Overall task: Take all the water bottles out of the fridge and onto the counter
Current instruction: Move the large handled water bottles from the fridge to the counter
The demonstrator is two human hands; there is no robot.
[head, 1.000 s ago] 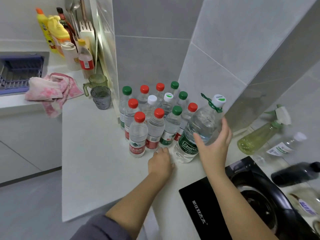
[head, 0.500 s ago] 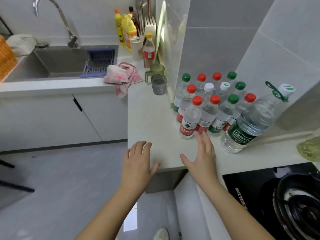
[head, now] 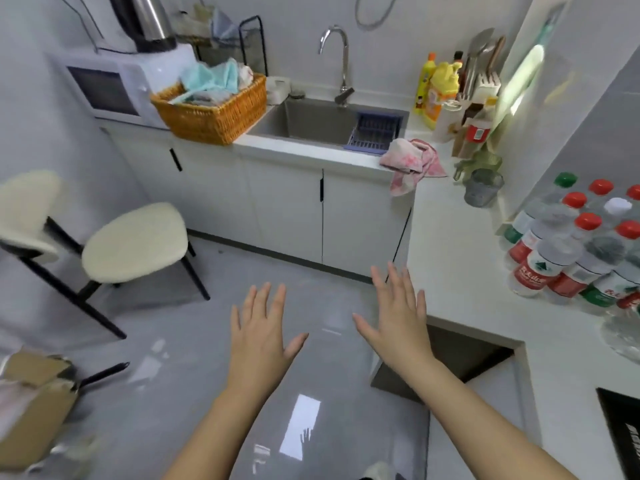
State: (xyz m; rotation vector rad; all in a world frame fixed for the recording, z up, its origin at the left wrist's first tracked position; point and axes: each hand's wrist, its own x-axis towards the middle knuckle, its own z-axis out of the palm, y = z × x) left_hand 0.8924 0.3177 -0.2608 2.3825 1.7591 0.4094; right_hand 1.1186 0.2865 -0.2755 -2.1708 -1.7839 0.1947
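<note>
The left hand (head: 258, 341) and right hand (head: 398, 327) hover empty over the floor, fingers straight and spread. The water bottles (head: 581, 244) stand bunched on the tabletop (head: 457, 244) at the right, caps up, long axes vertical. Full, they look weighty, thin-walled and perhaps slick, so I'd grip round the labelled waist.

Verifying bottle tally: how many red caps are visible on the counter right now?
5, all on the counter. Back row: red cap and an edge-cropped one; middle: one; front: two. More may lie outside the frame.
</note>
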